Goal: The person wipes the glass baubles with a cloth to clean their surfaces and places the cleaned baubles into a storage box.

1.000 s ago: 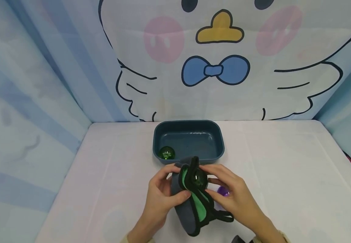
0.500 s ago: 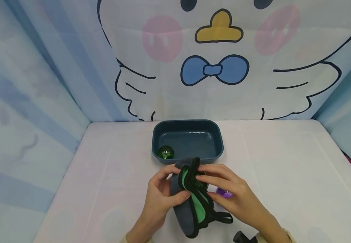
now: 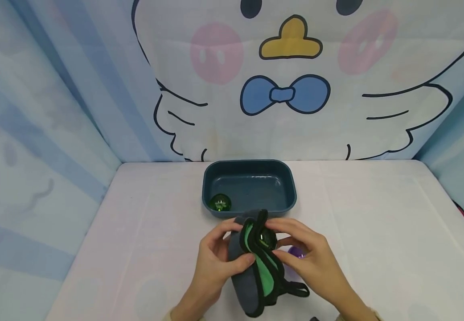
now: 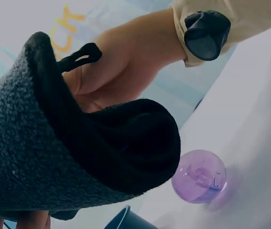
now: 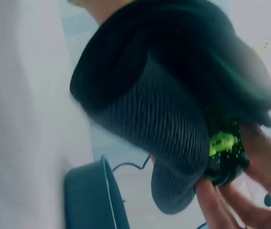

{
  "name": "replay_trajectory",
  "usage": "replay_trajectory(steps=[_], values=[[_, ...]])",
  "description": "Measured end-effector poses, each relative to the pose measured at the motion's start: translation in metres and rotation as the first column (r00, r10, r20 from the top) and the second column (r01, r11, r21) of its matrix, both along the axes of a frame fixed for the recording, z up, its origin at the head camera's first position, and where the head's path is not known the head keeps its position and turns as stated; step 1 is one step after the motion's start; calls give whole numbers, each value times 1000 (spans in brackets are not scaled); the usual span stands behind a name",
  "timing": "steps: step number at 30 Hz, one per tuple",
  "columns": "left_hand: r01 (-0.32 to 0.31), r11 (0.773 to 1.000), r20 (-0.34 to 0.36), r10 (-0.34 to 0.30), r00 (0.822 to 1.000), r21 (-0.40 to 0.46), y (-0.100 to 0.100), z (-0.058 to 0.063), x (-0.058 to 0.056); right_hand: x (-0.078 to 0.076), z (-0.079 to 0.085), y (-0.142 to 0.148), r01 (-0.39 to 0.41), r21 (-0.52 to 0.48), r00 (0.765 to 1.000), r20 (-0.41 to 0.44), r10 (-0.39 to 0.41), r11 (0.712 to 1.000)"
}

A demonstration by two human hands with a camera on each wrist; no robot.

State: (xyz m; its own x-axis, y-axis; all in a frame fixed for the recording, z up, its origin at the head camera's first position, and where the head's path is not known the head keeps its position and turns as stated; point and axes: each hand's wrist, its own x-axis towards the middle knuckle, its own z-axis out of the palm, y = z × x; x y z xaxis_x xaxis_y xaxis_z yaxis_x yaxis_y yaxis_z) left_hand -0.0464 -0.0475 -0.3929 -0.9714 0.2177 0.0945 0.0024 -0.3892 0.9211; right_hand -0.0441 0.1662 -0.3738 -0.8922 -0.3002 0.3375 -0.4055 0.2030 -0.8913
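A dark grey cloth item (image 3: 241,285) with green lining, black edging and a hanging loop is bent over in front of the bin; its exact kind is unclear. My left hand (image 3: 215,261) grips its left side, thumb on the near edge and fingers behind. My right hand (image 3: 312,254) pinches a see-through green ball (image 3: 268,239) against the right side of the cloth, which partly hides it. In the right wrist view the green ball (image 5: 224,148) shows a bright yellow-green shape inside, fingers around its lower side. A purple ball (image 4: 200,176) lies on the table, partly behind my right hand.
A dark blue bin (image 3: 256,178) stands at the back of the table, with another green ball (image 3: 220,203) in its left front corner. A printed cloth curtain (image 3: 284,129) closes off the back, and cloth hangs at both sides. The white table (image 3: 155,223) spreads around.
Half a second ago the right fingers lay across the green ball and mostly covered it; now they have drawn back to its edge and it shows again. The left hand keeps its grip.
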Motion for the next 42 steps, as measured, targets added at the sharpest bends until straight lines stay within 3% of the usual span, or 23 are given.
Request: replay_trajectory(steps=[7,11,15,22,28,32,35,39,42], values=[[39,999,-4,-39,999,0,-1,1,0,3,6,-5,73,-15,993,93,-71,997],[39,999,-5,-38,999,3,-2,2,-1,3,9,-3,60,-15,993,102,-58,998],[38,999,-1,-38,999,26,-3,3,-2,3,11,2,11,11,999,40,-12,1000],[45,998,21,-46,999,35,-4,4,-1,4,9,5,5,215,991,-133,24,977],[67,997,30,-68,997,32,-5,4,-2,3,7,6,7,192,986,-167,26,981],[75,997,18,-75,997,13,-7,4,-3,2,7,4,5,141,994,-113,11,990],[71,997,3,-71,997,-6,-7,4,-3,2,8,3,1,82,1000,-6,0,997],[67,998,-11,-68,998,-8,-7,3,-3,1,9,3,-8,14,990,140,6,1000],[62,998,-8,-62,998,6,-6,2,-2,1,9,3,-17,5,984,176,16,1000]])
